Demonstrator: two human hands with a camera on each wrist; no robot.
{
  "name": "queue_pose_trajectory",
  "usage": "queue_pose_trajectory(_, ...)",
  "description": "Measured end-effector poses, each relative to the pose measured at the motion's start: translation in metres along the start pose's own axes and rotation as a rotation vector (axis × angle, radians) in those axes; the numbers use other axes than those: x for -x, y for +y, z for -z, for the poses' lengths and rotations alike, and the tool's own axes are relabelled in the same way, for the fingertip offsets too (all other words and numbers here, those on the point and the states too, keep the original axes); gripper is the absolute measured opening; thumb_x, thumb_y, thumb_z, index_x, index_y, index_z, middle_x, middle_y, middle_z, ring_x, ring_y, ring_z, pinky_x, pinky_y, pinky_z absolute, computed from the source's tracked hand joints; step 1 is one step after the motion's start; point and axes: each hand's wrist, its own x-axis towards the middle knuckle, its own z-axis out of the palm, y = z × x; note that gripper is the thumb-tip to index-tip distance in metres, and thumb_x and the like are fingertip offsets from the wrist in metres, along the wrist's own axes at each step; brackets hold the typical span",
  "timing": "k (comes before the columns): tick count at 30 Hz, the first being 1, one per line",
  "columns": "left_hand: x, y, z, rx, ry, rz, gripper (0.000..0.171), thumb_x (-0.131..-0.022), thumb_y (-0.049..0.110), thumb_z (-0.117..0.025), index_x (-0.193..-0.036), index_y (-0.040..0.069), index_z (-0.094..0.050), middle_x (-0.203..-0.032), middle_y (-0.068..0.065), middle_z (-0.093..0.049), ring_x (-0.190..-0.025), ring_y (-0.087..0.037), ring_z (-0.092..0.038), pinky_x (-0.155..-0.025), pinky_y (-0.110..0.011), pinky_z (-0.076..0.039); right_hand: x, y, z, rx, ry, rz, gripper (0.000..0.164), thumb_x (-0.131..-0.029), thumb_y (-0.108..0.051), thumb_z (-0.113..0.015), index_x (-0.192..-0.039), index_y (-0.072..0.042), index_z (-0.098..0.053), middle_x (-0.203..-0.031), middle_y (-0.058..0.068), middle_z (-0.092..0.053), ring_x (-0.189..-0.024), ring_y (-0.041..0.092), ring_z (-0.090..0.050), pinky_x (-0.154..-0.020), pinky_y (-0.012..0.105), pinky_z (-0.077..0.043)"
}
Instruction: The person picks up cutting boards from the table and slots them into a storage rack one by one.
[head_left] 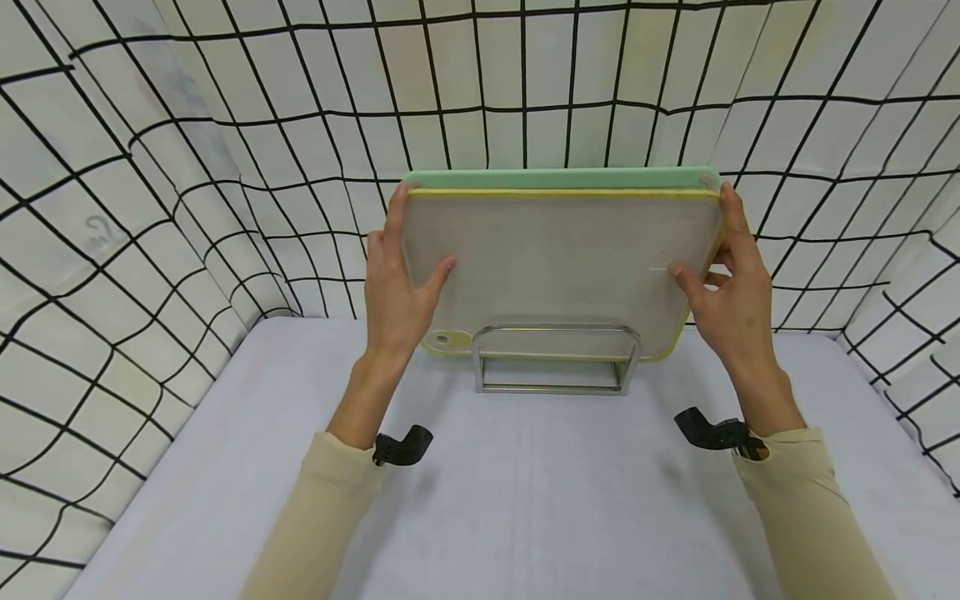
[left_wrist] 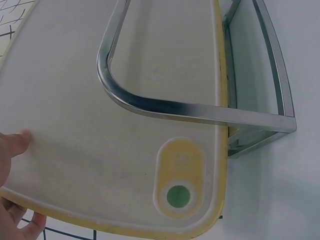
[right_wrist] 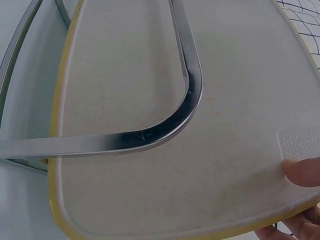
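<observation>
A pale grey cutting board (head_left: 562, 267) with a yellow edge stands upright in a metal rack (head_left: 555, 389), its lower part behind the rack's front bar. My left hand (head_left: 396, 287) grips its left side, thumb flat on the face and fingers behind the edge. On the opposite side my right hand (head_left: 738, 292) holds the board the same way, the thumb by a textured patch (right_wrist: 300, 145) in the right wrist view. Behind it a light green board (head_left: 555, 178) shows along the top. Green also appears through the hole (left_wrist: 178, 196) in the lower left corner.
The rack stands on a white-covered table (head_left: 510, 492). Black wire grid panels (head_left: 525, 108) over white sheeting rise behind the boards and along both sides. A black wrist camera (head_left: 405, 446) sits on the left wrist, another (head_left: 708, 429) on the right.
</observation>
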Motion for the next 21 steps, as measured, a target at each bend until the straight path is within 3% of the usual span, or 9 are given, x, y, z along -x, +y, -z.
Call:
queue_pose_trajectory(7,0.001,-0.003,0.001,-0.025,-0.002,-0.011,0.097,-0.09,0.027,-0.083,-0.164,0.039,-0.022,-0.133,-0.021,-0.053,-0.114,-0.033,-0.053,-0.083,-0.057,-0.054,0.001,0.002,-0.001,0.023,0.016,0.043,0.091,-0.093,0.0,-0.075,-0.165,-0.034,-0.03,-0.144,0.014,-0.056,-0.097,0.002,-0.052,-0.08,0.008,-0.044)
queue_pose_trajectory(14,0.008,-0.012,0.002,0.05,-0.032,0.038,0.097,-0.094,0.025,-0.079,-0.166,0.038,-0.017,-0.157,-0.009,-0.048,-0.128,-0.032,-0.057,-0.097,-0.058,-0.055,0.004,0.006,-0.002,0.047,0.032,0.026,0.089,-0.095,-0.002,-0.072,-0.165,-0.035,-0.029,-0.135,0.019,-0.058,-0.099,-0.004,-0.052,-0.081,0.007,-0.044)
queue_pose_trajectory(17,0.013,-0.015,0.003,0.095,-0.04,0.064,0.097,-0.094,0.024,-0.079,-0.167,0.039,-0.015,-0.155,-0.007,-0.051,-0.115,-0.032,-0.064,-0.09,-0.053,-0.058,0.006,0.008,-0.001,0.062,0.03,0.016,0.089,-0.096,-0.003,-0.071,-0.165,-0.037,-0.026,-0.13,0.02,-0.061,-0.1,-0.008,-0.052,-0.082,0.005,-0.044)
queue_pose_trajectory(21,0.017,-0.019,0.005,0.115,-0.04,0.08,0.098,-0.095,0.024,-0.078,-0.166,0.042,-0.014,-0.135,-0.013,-0.059,-0.096,-0.029,-0.064,-0.077,-0.043,-0.057,0.009,0.011,0.001,0.075,0.026,0.005,0.087,-0.097,-0.007,-0.071,-0.164,-0.042,-0.027,-0.129,0.018,-0.062,-0.102,-0.01,-0.053,-0.083,0.003,-0.044)
